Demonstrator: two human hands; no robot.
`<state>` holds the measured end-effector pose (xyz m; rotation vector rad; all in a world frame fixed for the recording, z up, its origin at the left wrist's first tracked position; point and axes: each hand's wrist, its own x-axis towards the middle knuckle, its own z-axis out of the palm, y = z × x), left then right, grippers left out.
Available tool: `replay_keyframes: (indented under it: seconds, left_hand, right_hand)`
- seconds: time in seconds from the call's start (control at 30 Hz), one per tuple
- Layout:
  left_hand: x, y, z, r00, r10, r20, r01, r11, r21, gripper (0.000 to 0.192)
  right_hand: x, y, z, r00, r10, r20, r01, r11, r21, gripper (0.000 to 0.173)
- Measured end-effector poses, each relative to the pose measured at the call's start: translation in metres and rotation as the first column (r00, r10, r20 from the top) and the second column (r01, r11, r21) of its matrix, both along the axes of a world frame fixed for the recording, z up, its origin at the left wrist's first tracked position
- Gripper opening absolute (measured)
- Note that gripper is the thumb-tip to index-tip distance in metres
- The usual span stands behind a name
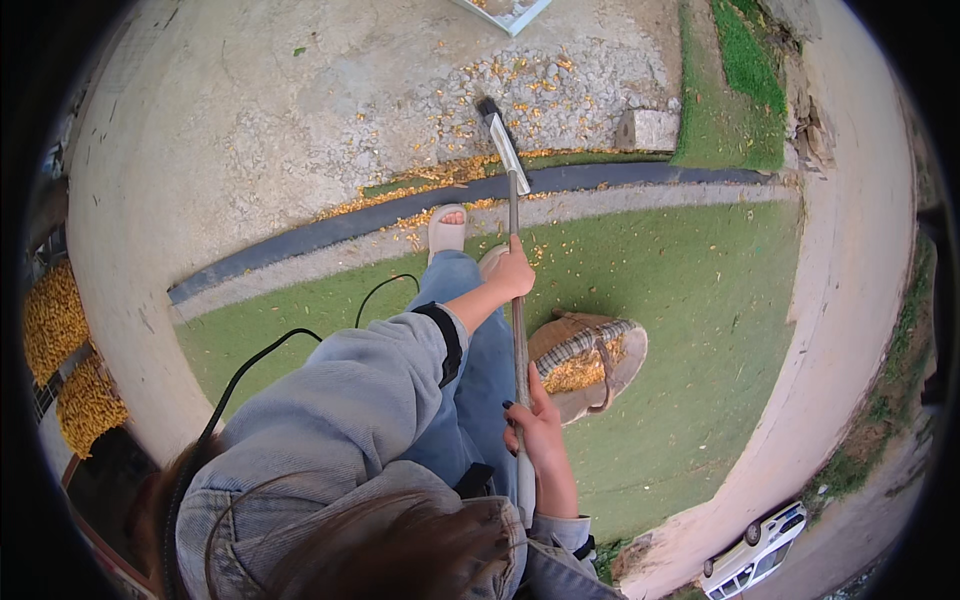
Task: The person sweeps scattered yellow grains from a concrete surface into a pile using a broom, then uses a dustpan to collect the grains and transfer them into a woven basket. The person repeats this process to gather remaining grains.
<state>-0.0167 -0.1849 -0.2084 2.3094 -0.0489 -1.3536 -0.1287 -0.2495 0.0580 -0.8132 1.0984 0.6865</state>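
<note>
Both hands grip the long handle of a broom. My left hand is closed around it lower down, nearer the broom head. Closer to my body, my right hand wraps the handle's upper end, index finger laid along the shaft. The broom head, pale with dark bristles, reaches across a dark strip onto rough concrete. Scattered yellow bits, apparently corn kernels, lie thickest along that strip. To the right of my hands, a woven basket with a checked cloth holds more yellow kernels.
A light-framed flat object lies at the top edge. A concrete block sits right of the broom head. My sandalled foot stands by the strip, on the border of green turf. Corn cobs hang or lie piled far left.
</note>
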Motion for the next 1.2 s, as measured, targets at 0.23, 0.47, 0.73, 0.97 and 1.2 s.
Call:
replay_keyframes:
  seconds: [0.23,0.47,0.73,0.97,1.2]
  left_hand:
    - [-0.044,-0.040,0.047,0.968,0.133,-0.215,-0.132,0.991,0.022,0.070]
    - [0.009,0.033,0.091,0.883,0.467,-0.033,-0.468,0.878,-0.100,0.064]
    - [0.106,0.107,0.086,0.701,0.679,0.217,-0.668,0.732,-0.134,0.064]
    - [0.038,0.073,0.038,0.793,0.609,0.014,-0.608,0.793,-0.043,0.069]
    - [-0.028,0.031,0.020,0.854,0.517,-0.050,-0.518,0.840,-0.162,0.069]
  right_hand:
    - [-0.036,-0.015,0.021,0.992,-0.098,-0.081,0.097,0.995,-0.017,0.075]
    - [-0.007,0.007,0.036,0.996,0.080,0.023,-0.082,0.994,0.079,0.073]
    - [0.069,0.046,-0.025,0.839,0.454,0.301,-0.431,0.891,-0.145,0.068]
    - [0.017,0.038,-0.023,0.895,0.436,0.089,-0.415,0.890,-0.189,0.067]
    - [-0.022,0.023,0.002,0.973,0.230,0.016,-0.225,0.964,-0.141,0.068]
